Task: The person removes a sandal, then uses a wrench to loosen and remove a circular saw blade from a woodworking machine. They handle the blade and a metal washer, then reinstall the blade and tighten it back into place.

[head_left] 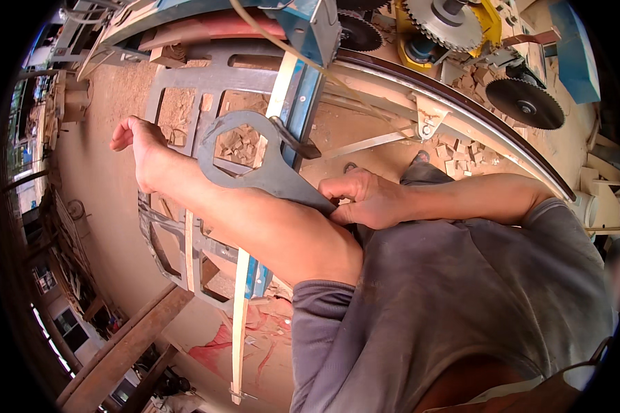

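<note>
My right hand [365, 199] grips the handle of a large flat grey wrench [255, 168] close to my waist. The wrench's open hexagonal head points up and left and lies across my left forearm. My left arm stretches out to the left. My left hand [136, 141] holds nothing, its fingers loosely extended over the edge of a grey metal frame [186, 81]. I wear a grey short-sleeved shirt.
Three toothed circular saw blades [527, 103] [437, 20] [358, 33] sit on the machine at the top right. A blue machine arm [303, 89] and a pale wooden strip [240, 323] cross the frame. Wood offcuts [461, 157] litter the sawdust floor. A wooden beam [117, 351] runs at the lower left.
</note>
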`<move>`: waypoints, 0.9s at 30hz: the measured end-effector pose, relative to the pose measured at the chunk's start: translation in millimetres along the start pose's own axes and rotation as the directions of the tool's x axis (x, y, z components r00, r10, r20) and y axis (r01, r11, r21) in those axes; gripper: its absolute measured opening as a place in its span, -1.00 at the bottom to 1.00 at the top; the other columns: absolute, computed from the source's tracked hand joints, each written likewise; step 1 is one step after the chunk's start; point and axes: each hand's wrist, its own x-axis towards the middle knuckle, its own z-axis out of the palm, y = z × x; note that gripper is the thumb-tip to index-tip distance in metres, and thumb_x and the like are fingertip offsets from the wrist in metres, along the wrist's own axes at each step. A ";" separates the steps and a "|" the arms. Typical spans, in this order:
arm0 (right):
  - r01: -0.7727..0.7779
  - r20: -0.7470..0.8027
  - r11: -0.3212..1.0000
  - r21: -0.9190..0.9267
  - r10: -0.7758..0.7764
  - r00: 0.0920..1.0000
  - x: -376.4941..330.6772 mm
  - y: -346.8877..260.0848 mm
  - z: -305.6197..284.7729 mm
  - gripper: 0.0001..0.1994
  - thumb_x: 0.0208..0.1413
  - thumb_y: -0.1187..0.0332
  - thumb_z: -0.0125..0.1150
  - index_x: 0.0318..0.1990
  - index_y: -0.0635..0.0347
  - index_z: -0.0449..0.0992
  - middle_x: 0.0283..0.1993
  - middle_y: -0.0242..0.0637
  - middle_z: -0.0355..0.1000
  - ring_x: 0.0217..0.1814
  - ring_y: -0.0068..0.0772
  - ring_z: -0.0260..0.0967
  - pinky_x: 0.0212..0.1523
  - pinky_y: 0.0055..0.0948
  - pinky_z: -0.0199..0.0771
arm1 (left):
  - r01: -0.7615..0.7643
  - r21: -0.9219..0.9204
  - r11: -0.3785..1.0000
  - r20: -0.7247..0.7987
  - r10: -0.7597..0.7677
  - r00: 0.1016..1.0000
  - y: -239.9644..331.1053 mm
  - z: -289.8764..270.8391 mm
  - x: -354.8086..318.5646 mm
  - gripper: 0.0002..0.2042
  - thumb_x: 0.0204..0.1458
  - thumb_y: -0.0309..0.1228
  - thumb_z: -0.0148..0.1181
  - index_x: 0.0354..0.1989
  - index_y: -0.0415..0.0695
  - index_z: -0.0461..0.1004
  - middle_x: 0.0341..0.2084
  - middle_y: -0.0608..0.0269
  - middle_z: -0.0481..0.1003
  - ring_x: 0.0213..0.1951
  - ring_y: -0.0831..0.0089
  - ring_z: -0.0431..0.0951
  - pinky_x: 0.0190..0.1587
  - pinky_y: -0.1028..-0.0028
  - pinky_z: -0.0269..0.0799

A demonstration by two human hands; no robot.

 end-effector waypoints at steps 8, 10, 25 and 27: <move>0.057 0.204 0.994 -0.098 -0.036 0.978 28.5 -15.4 34.7 -0.83 0.05 0.51 0.22 -0.17 0.31 0.53 -0.34 -0.32 0.51 -0.23 -0.51 0.43 -0.18 -0.45 0.39 | -0.225 0.614 0.757 0.330 0.013 0.944 129.9 11.2 43.1 -0.59 0.34 -0.10 -0.29 0.02 -0.19 0.31 -0.22 0.01 0.49 -0.17 0.14 0.48 -0.09 0.09 0.38; -0.088 0.007 0.988 -0.124 0.090 0.996 42.7 -4.9 31.5 -0.82 0.06 0.51 0.23 -0.16 0.31 0.55 -0.33 -0.38 0.52 -0.24 -0.57 0.43 -0.17 -0.49 0.40 | -0.319 0.803 0.504 0.481 -0.231 0.846 149.3 -34.8 24.0 -0.61 0.37 -0.14 -0.32 0.00 -0.24 0.29 -0.16 -0.04 0.49 -0.11 0.09 0.47 0.03 0.06 0.36; -0.380 -0.208 0.919 -0.101 0.354 0.912 92.0 49.7 30.1 -0.75 0.18 0.55 0.15 0.01 0.33 0.51 -0.14 -0.34 0.51 -0.13 -0.59 0.43 -0.10 -0.54 0.46 | 0.141 0.987 0.079 -0.148 0.095 0.984 235.0 -77.8 63.6 -0.61 0.41 -0.15 -0.38 -0.05 -0.25 0.26 -0.34 0.03 0.46 -0.43 0.26 0.45 -0.29 0.21 0.48; -0.380 -0.251 0.918 -0.109 0.345 0.904 78.8 44.7 12.3 -0.76 0.18 0.56 0.14 0.00 0.32 0.52 -0.15 -0.34 0.51 -0.12 -0.59 0.43 -0.07 -0.55 0.46 | 0.077 0.996 -0.035 -0.073 0.100 0.992 245.1 -63.0 86.6 -0.70 0.39 -0.33 -0.24 0.00 -0.38 0.23 -0.21 -0.10 0.48 -0.22 0.05 0.57 -0.15 0.12 0.63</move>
